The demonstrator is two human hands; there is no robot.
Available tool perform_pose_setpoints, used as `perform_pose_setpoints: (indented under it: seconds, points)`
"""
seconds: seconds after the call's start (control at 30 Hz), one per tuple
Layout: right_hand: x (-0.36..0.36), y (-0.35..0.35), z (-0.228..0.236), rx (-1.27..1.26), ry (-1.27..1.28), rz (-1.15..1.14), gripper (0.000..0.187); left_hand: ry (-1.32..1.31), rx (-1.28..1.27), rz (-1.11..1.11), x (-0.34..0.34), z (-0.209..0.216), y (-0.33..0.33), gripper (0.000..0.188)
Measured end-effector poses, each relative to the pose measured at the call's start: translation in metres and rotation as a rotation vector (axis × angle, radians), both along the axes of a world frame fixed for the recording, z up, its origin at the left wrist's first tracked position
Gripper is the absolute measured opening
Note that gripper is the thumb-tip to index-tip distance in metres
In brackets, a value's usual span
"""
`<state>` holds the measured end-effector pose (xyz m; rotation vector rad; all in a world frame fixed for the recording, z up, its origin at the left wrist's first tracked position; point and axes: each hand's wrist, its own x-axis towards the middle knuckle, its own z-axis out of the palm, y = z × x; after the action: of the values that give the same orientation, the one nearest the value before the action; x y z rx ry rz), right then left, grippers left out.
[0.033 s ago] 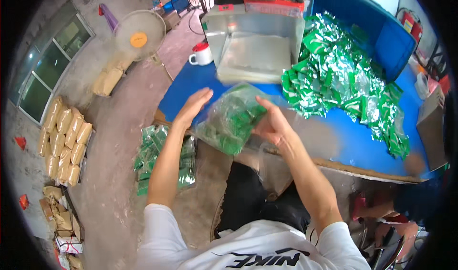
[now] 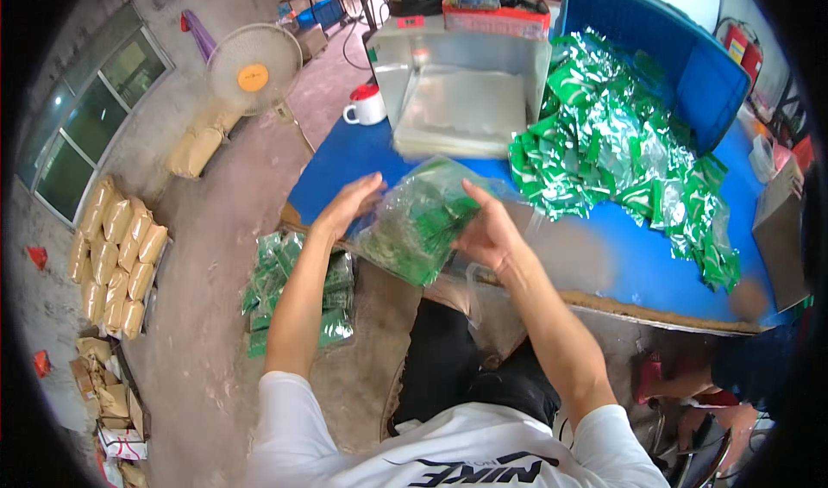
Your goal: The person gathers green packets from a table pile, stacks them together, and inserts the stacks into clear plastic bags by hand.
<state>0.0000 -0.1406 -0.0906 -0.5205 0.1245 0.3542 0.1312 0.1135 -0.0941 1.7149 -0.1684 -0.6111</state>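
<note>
Over the near edge of the smooth blue worktop (image 2: 336, 160), a crinkled, clear plastic bag (image 2: 412, 221) bulges, green showing through. Beside it, the left hand (image 2: 347, 209) has fingers open; the right hand (image 2: 493, 231) curves against it, grip unclear.

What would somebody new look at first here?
Probably the big heap of shiny green plastic packets on the right of the blue-topped table, beside the blue plastic bin. Next, perhaps, the clear plastic bag with green contents, mid-picture between the person's bare left hand and bare right hand. Then maybe the plump tan sacks stacked at far left.
</note>
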Motion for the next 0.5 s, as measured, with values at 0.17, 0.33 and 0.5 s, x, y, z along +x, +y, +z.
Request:
perform_pose_setpoints:
  seconds: [0.17,0.33,0.5]
  points:
    - [-0.005,0.022,0.008,0.063,0.002,-0.161,0.061,0.041,-0.102,-0.204,-0.001,-0.018,-0.001,0.063]
    - [0.009,0.033,0.013,0.152,-0.009,-0.086,0.062,0.096,-0.343,-0.226,-0.011,-0.003,0.007,0.065]
    - [-0.001,0.018,0.009,0.28,-0.029,-0.071,0.058,0.222,-0.41,-0.283,-0.012,-0.016,0.016,0.061]
